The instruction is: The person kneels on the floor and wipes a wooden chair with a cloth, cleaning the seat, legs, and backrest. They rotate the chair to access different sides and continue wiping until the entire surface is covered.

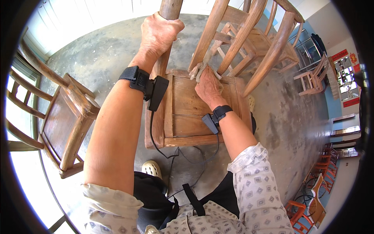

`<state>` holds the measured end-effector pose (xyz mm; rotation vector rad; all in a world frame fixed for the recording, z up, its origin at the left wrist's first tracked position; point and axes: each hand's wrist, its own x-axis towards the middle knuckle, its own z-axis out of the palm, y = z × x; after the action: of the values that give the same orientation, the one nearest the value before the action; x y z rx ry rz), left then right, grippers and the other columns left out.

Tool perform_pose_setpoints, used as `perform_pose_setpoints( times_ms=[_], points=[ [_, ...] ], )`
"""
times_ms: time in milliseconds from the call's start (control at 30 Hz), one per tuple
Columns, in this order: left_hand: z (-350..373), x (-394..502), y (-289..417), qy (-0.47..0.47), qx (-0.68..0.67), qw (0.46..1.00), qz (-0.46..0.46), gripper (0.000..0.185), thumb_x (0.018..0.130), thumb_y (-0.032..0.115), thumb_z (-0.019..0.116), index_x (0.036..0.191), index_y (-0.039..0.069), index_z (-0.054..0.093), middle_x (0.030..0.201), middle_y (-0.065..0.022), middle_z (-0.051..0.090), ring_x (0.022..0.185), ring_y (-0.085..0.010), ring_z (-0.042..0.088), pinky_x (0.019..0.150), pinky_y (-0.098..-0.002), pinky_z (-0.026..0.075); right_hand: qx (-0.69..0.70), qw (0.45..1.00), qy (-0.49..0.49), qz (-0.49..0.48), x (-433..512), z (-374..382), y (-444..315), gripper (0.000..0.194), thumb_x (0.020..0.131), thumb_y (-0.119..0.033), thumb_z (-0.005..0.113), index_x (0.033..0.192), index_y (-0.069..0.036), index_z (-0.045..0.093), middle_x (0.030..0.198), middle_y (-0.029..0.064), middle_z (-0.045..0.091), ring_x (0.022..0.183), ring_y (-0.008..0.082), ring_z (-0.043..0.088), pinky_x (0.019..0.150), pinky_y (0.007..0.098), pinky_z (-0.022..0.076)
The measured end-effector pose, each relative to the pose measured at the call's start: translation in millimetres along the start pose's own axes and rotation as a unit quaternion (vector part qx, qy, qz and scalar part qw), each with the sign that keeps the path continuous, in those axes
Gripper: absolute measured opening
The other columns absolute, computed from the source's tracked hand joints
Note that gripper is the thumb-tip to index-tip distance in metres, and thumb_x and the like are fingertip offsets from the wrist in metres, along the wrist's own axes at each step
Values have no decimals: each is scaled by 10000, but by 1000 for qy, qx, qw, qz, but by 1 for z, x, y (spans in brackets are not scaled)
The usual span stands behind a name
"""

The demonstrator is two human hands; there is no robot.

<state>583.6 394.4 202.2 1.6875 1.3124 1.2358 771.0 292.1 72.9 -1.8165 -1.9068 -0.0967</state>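
Note:
A wooden chair with a panelled seat [191, 105] stands in front of me, its slatted back rising away from me. My left hand [162, 32] is wrapped around the chair's left back post [170, 8]. With my right hand [209, 86] I press a crumpled light cloth [201, 70] around the foot of a back slat [209, 35], at the rear of the seat. My fingers there are partly hidden by the cloth and the hand itself. Both wrists wear black straps with small devices, and cables run from them below the seat's front edge.
Another wooden chair [62, 108] stands close on the left. More wooden chairs [254, 44] are behind at the right, one farther off [312, 77]. Dark cables [201, 163] lie between my feet and the chair. Reddish chairs [324, 163] line the far right wall.

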Motion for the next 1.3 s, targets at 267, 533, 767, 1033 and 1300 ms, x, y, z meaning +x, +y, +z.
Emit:
perform_pose_setpoints(
  times_ms=[267,533,767,1033,1300],
  points=[
    [-2,-2,6,-12,5,999,-31,380,767,324,691,875,-41,708,664,-117,709,674,-215,740,735,-335,606,-280,937,-190,-89,-34,-36,9,335,850,20,635,1175,73,574,1163,235,626,1043,356,655,912,409,561],
    [0,-3,8,8,-1,999,-37,271,782,260,698,833,-5,668,655,-70,669,611,-152,671,636,-321,552,207,963,-159,69,-46,-60,-44,482,826,55,567,1303,-14,580,1066,211,685,930,389,688,846,489,558],
    [-1,-4,9,-7,-31,999,-33,248,796,217,713,838,-27,703,670,-76,671,614,-143,658,621,-319,544,255,950,177,-38,19,22,-77,680,779,97,604,1440,-8,487,1306,241,604,1236,437,582,1061,463,495],
    [2,-3,-1,-8,-51,999,-6,217,819,203,726,835,-12,696,707,-67,668,617,-158,658,622,-323,552,66,986,-83,-132,10,53,-58,289,956,-144,538,1144,51,640,1181,229,662,1217,371,581,1132,437,418],
    [2,-6,11,3,-42,998,-37,209,819,195,723,813,-9,674,702,-75,658,613,-159,652,610,-323,550,-92,954,-72,-278,-89,-5,-76,318,910,-140,542,1131,50,669,1166,165,670,1131,293,578,1092,418,387]
  ],
)
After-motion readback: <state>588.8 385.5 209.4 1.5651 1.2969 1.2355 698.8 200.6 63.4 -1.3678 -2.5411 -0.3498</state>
